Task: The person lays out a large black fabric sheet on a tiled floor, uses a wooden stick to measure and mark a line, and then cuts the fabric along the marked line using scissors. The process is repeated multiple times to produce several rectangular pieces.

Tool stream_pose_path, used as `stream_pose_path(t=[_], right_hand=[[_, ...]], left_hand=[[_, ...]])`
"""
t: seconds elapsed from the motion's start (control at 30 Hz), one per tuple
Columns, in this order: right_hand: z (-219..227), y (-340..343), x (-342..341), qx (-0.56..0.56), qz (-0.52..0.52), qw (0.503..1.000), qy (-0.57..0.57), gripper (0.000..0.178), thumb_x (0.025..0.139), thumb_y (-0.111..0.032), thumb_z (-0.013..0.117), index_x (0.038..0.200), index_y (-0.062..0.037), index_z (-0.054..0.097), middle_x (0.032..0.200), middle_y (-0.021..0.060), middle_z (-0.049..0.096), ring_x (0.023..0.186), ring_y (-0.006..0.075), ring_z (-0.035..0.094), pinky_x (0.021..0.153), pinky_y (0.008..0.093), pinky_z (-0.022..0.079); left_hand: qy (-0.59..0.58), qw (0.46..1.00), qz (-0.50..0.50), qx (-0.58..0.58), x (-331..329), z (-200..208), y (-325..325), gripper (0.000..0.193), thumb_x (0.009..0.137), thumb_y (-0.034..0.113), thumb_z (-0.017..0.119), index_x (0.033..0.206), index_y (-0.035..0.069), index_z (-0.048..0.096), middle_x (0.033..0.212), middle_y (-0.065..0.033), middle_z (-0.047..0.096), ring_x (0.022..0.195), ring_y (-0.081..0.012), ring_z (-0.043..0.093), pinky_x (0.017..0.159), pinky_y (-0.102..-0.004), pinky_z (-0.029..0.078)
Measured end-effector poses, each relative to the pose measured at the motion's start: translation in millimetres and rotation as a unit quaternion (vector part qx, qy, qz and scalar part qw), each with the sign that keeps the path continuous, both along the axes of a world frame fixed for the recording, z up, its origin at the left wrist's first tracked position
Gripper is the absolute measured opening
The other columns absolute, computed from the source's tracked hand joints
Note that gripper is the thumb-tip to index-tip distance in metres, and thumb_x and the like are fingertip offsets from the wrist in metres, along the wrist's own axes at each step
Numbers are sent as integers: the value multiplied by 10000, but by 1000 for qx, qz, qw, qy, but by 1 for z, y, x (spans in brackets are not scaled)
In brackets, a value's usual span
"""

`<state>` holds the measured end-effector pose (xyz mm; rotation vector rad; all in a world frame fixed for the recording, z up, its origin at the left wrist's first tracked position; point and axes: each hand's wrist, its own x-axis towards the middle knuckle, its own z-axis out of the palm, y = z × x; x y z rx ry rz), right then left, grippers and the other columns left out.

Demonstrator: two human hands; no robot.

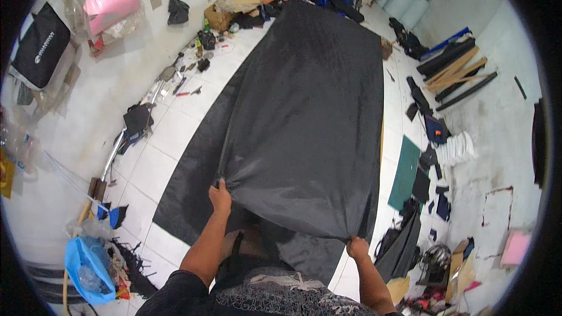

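Observation:
A long sheet of black fabric (304, 111) stretches away from me over the white tiled floor. My left hand (220, 196) is closed on its near left corner, thumb on top. At the near right corner, my right hand (357, 248) grips the same sheet. Between the two hands the near edge is lifted and pulled taut, with creases running out from each grip. Beneath it lies another dark layer (190, 199), showing at the left and near my body. Whether the two layers are one folded piece I cannot tell.
A green cutting mat (404, 172) and dark scraps lie along the right. Wooden strips (459, 70) lean at the right wall. A blue bag (91, 270) stands at the near left. Tools and small items line the left wall; piled fabric (257, 3) fills the far end.

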<state>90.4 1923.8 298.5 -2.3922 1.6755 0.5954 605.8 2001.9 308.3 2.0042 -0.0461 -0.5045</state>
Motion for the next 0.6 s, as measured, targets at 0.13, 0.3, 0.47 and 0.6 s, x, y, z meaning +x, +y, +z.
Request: stream_pose_path(t=[0.13, 0.3, 0.47, 0.6], right_hand=[[-38, 126, -38, -36, -17, 995, -96, 254, 784, -220, 555, 951, -57, 654, 761, 196, 668, 704, 399, 652, 649, 523, 510], [-81, 294, -67, -48, -61, 980, -182, 173, 792, -193, 554, 851, -104, 691, 705, 193, 659, 638, 400, 642, 602, 519, 504], [-87, 426, -85, 27, -194, 966, -167, 226, 759, -149, 577, 955, -75, 662, 826, 207, 670, 800, 385, 650, 798, 516, 463], [-155, 456, -97, -69, -261, 942, -200, 199, 751, -90, 564, 938, -57, 627, 846, 200, 638, 848, 383, 610, 800, 503, 425]], left_hand=[[66, 998, 7, -25, -31, -13, 104, 442, 940, 266, 569, 1094, -147, 538, 1111, -255, 602, 999, -337, 581, 873, -400, 427], [36, 987, 52, -146, -48, -94, 280, 391, 920, 174, 579, 1175, -121, 541, 1146, -184, 614, 1009, -283, 587, 914, -367, 430], [296, 942, 20, -157, -66, -103, 408, 394, 950, 206, 536, 1240, -59, 525, 1172, -140, 622, 1030, -279, 606, 924, -383, 472], [437, 871, -22, -221, -84, -176, 455, 465, 955, 285, 507, 1323, 5, 455, 1321, -143, 532, 1196, -317, 516, 1047, -471, 390]])
